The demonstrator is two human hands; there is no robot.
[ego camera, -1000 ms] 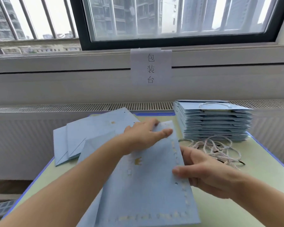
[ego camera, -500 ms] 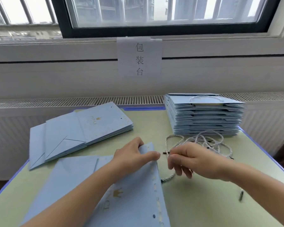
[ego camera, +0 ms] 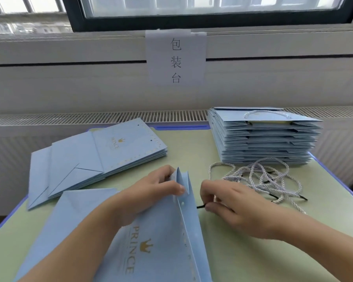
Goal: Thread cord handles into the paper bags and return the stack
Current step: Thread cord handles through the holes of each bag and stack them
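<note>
At the near edge of the table [ego camera: 243,261] the left hand [ego camera: 151,192] pinches the mouth of a blue paper bag [ego camera: 155,241] and holds it open. The right hand [ego camera: 230,206] pinches the black tip of a cord [ego camera: 200,206] just beside the punched hole [ego camera: 182,203]; it is not yet inside. At the far right corner the stack of bags [ego camera: 263,139] seems finished: its top bag shows a handle. The loose cords [ego camera: 261,178] and the pile without handles [ego camera: 94,157] at the far left suggest much work is left.

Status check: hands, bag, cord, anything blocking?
Left hand pinches paper bag mouth open. Right hand pinches cord tip beside handle holes. Nothing blocking.
</note>
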